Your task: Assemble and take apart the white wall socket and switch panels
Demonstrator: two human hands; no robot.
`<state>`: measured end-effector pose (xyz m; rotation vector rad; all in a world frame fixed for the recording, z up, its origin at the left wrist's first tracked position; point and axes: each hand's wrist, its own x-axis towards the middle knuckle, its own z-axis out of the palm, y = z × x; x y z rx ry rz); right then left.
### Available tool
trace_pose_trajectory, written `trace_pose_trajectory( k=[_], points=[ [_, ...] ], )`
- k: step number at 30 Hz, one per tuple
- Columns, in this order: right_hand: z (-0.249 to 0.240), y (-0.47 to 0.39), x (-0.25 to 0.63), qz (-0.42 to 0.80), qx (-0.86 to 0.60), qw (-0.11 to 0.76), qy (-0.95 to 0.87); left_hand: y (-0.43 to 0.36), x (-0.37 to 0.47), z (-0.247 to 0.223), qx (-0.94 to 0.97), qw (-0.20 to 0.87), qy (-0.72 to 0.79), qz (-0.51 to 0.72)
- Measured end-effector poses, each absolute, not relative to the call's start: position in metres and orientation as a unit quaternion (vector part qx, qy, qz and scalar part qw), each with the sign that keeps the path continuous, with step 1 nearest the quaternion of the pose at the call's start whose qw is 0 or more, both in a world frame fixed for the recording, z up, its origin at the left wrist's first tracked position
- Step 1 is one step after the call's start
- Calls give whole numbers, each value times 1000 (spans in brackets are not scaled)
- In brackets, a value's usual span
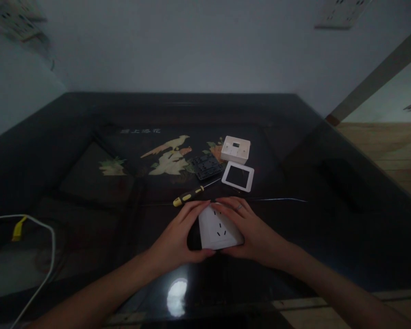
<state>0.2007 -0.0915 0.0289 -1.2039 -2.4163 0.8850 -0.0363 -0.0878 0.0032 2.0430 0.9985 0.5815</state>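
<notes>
A white socket panel (212, 233) with dark slots is held between both hands, just above or on the black table. My left hand (178, 235) grips its left side, thumb at the lower edge and fingers at the top. On the right side my right hand (251, 230), with a ring on one finger, holds it the same way. Beyond the hands lie a yellow and black screwdriver (189, 195), a dark square plate (206, 166), a white frame (250, 179) and a white open box (235, 156). The panel's underside is hidden.
The glossy black table (181, 106) has a bird and flower inlay. A white cable (53, 246) with a yellow tag (18, 229) curves along the left. A thin wire (281, 199) lies right of the hands. Wall sockets (342, 13) show at the top.
</notes>
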Motion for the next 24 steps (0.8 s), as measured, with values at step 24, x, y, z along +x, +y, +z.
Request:
trace_pose_trajectory(
  k=[24],
  points=[
    [32, 39, 395, 270, -574, 263, -727, -80, -45, -11, 817, 342, 399, 238]
  ],
)
